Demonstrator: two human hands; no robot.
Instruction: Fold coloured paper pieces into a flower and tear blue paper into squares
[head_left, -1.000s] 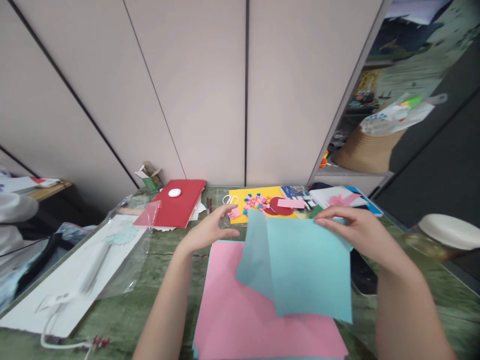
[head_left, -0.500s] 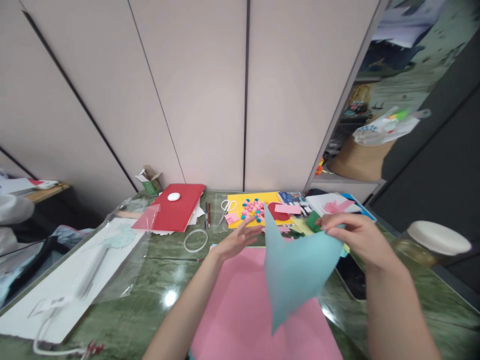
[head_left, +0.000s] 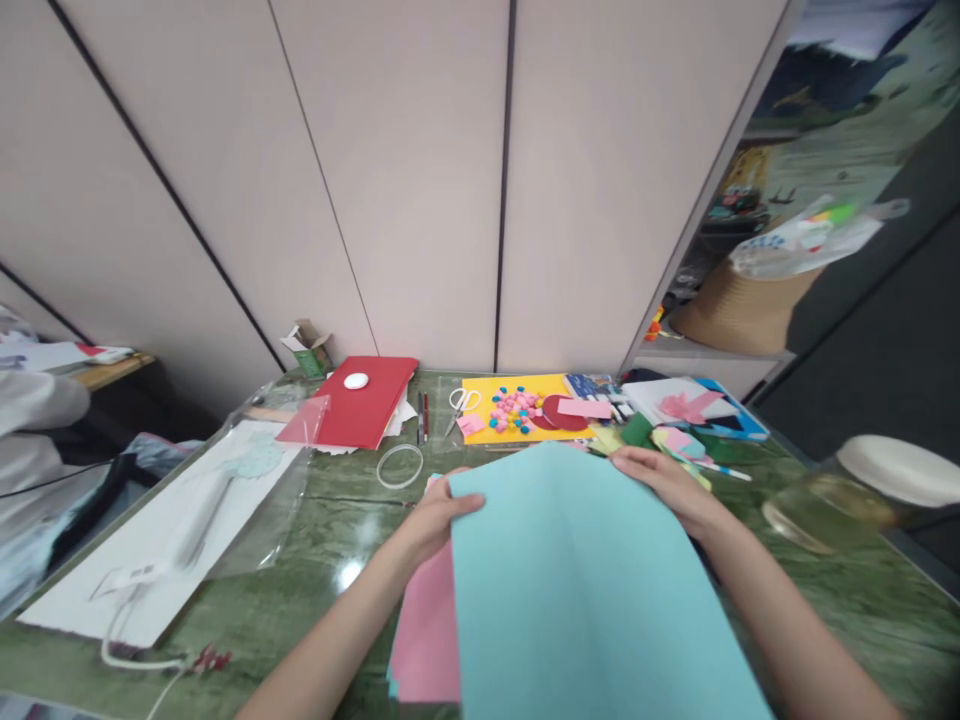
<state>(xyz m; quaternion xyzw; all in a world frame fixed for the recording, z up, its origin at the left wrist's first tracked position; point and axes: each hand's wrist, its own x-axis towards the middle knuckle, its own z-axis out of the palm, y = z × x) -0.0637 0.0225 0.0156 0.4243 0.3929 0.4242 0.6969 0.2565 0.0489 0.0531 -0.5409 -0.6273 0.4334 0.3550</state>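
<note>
A light blue sheet of paper [head_left: 577, 590] with a soft crease down its middle is spread between my hands. My left hand [head_left: 435, 512] pinches its upper left corner, thumb on top. At the upper right edge my right hand [head_left: 667, 485] grips the same sheet, its fingers closed. Beneath it, on the green marbled table [head_left: 322, 600], lies pink paper [head_left: 427, 635], mostly covered by the blue sheet. A bit of blue shows under the pink paper's lower left corner.
Behind the sheet are white-handled scissors [head_left: 459, 408], pompoms [head_left: 516, 408] on yellow paper [head_left: 480, 384], and a clear ring [head_left: 400, 467]. Left are a red folder [head_left: 367, 410] and a white board [head_left: 82, 610]. A white-lidded jar [head_left: 817, 515] stands right.
The blue sheet, earlier folded over and hanging from my right hand alone, now lies opened out. My left hand, earlier open and free, has taken hold of its left corner.
</note>
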